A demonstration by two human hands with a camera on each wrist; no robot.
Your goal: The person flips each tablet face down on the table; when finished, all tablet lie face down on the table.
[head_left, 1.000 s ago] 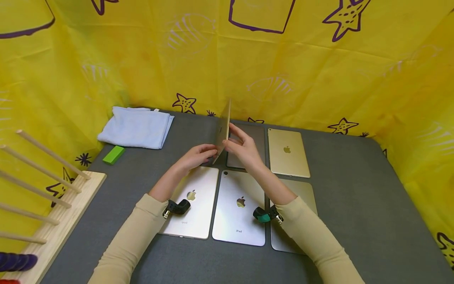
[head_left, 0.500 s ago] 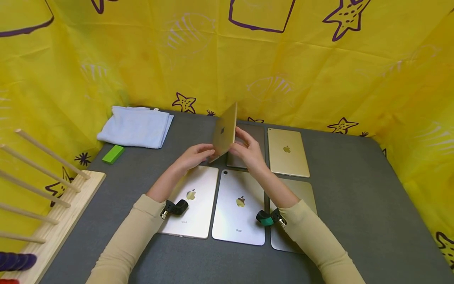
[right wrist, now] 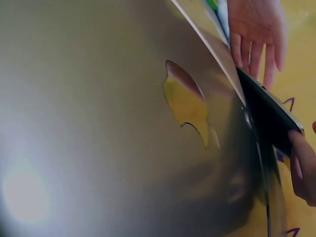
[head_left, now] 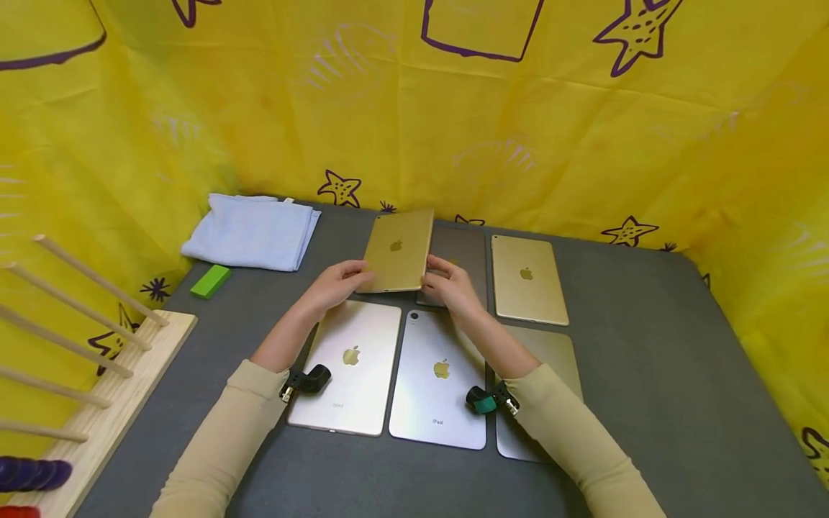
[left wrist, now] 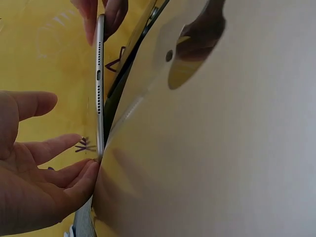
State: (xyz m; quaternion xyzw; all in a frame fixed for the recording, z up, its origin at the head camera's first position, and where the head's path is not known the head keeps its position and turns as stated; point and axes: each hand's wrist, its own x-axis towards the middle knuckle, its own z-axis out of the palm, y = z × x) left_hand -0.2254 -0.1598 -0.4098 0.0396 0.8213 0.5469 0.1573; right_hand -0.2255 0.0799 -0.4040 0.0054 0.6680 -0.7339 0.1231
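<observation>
A gold tablet (head_left: pixel 396 252) with an apple logo on its back is tilted, its right side raised off the table. My right hand (head_left: pixel 453 288) pinches its right edge between thumb and fingers. At its lower left corner, my left hand (head_left: pixel 337 288) touches the edge with extended fingertips, as the left hand (left wrist: pixel 44 173) in the left wrist view shows. There the held tablet's port edge (left wrist: pixel 99 84) is seen end-on. In the right wrist view, its dark screen side (right wrist: pixel 266 111) faces the camera. A dark grey tablet (head_left: pixel 469 248) lies partly hidden behind the right hand.
Flat in front lie a pale gold tablet (head_left: pixel 372 331), a silver tablet (head_left: pixel 430 403) and a grey tablet (head_left: pixel 550 352) partly under the right forearm. Another gold tablet (head_left: pixel 527 280) lies behind. Left are a blue cloth (head_left: pixel 252 234), green block (head_left: pixel 210 281) and wooden peg rack (head_left: pixel 142 360).
The gold tablet has swung down leftward from nearly upright to a low tilt, back facing up. My right hand has lowered with it, and my left hand has shifted slightly left.
</observation>
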